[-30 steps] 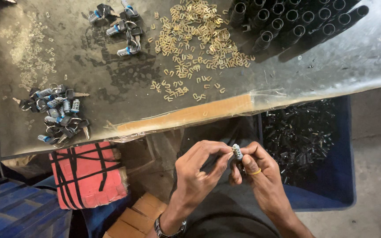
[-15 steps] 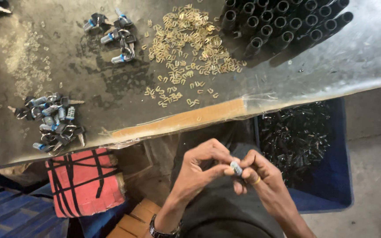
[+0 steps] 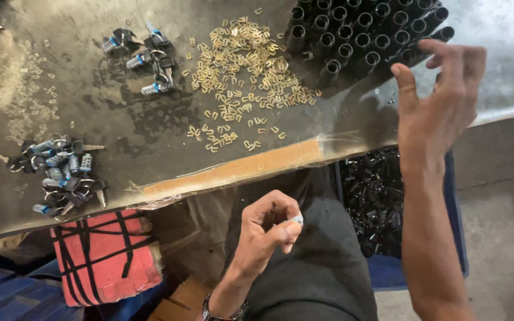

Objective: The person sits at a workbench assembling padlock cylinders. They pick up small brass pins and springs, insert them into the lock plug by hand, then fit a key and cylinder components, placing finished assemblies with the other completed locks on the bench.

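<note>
View from above a worn metal worktable [image 3: 120, 119], dark and scuffed, with a strip of bare wood along its near edge. Below the table at right, a blue plastic bin [image 3: 456, 238] holds a heap of small glossy black metal parts [image 3: 376, 202]. On the far right of the table stands a block of black tubes [image 3: 364, 35], upright with round open mouths, packed side by side. Left of them lies a loose scatter of tiny brass clips [image 3: 245, 65], flat and yellow. Two clusters of small silvery cylinder locks with keys sit further left: one far [image 3: 144, 50], one near the left edge [image 3: 60, 175].

The left hand [image 3: 266, 229] is low over the person's dark-trousered lap, fingers curled, thumb and forefinger pinching a small silvery lock cylinder [image 3: 295, 220], only its end visible. The right hand [image 3: 441, 89] is raised over the table's right edge near the tubes, empty, fingers loosely spread. A red block bound with black straps [image 3: 105, 255] lies beneath the table at left.
</note>
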